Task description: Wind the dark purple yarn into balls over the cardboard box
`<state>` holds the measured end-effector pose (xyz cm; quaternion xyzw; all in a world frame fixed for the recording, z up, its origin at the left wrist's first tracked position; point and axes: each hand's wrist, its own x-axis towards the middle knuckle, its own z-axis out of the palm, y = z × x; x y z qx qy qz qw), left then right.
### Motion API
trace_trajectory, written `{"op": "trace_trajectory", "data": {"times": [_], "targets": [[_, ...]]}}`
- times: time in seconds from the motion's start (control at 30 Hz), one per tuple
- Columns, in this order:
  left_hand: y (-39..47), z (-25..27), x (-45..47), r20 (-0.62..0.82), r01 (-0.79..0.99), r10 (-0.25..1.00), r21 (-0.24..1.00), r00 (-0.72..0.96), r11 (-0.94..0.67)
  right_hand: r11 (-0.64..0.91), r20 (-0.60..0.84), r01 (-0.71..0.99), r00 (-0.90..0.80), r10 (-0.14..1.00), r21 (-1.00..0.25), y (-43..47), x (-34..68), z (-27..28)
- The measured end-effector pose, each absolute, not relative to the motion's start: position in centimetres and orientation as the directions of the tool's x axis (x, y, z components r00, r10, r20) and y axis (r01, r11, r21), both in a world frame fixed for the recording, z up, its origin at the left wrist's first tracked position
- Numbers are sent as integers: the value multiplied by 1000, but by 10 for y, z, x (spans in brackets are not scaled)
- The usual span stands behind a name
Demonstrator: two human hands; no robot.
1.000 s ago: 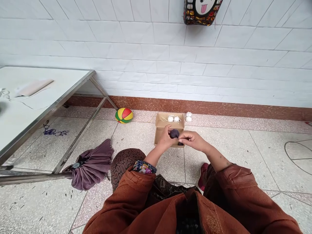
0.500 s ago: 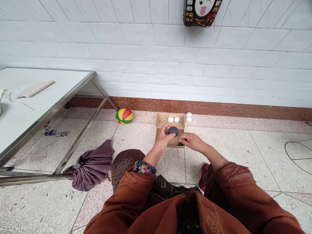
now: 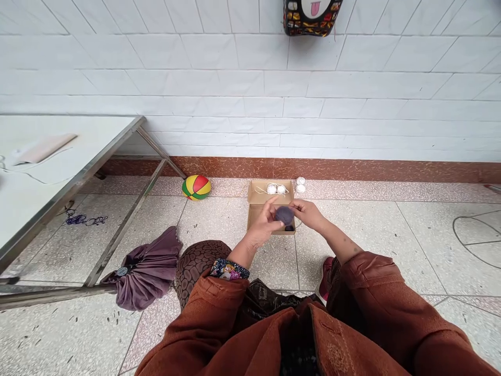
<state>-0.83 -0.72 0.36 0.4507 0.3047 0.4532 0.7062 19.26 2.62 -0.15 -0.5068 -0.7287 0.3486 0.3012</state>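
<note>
A dark purple-grey ball of yarn [image 3: 284,215] is gripped between the thumb and fingers of my left hand [image 3: 261,228]. Close on its right, my right hand [image 3: 309,214] is closed in a pinch at the ball's upper right edge; a strand appears to run from the fingertips. Below the hands stands an open cardboard box [image 3: 253,214], partly hidden by them. A small dark ball [image 3: 289,228] lies in its near part. Two white yarn balls [image 3: 276,189] with loose ends rest in the far part.
More white balls [image 3: 300,185] sit beside the box. A colourful ball [image 3: 196,187] lies by the metal-framed table [image 3: 97,156]. On the left are a purple folded umbrella [image 3: 151,269] and tangled dark yarn [image 3: 84,219]. A basket [image 3: 311,23] hangs on the wall.
My right hand has moved up from below the yarn ball to its upper right edge. The ball has shifted slightly right and turned in my left hand. The camera view has shifted a little.
</note>
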Motion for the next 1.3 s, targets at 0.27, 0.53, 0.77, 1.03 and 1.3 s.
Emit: {"op": "trace_trajectory", "data": {"times": [0.27,0.53,0.77,1.03,1.3], "targets": [[10,-20,-9,-124,17,988,992,93,123,340,104,304,-590,800,-890,5,193,14],[-11,-12,-5,-46,105,872,994,487,-7,260,146,237,-409,901,-936,19,193,20],[-11,5,-10,-55,-353,896,907,440,229,212,41,488,-336,941,-847,28,187,-7],[3,-5,-15,-217,-156,966,959,141,238,307,57,341,-582,811,-889,9,188,13],[-7,-7,-14,-128,-10,837,987,533,158,181,82,192,-432,898,-964,17,190,18]]}}
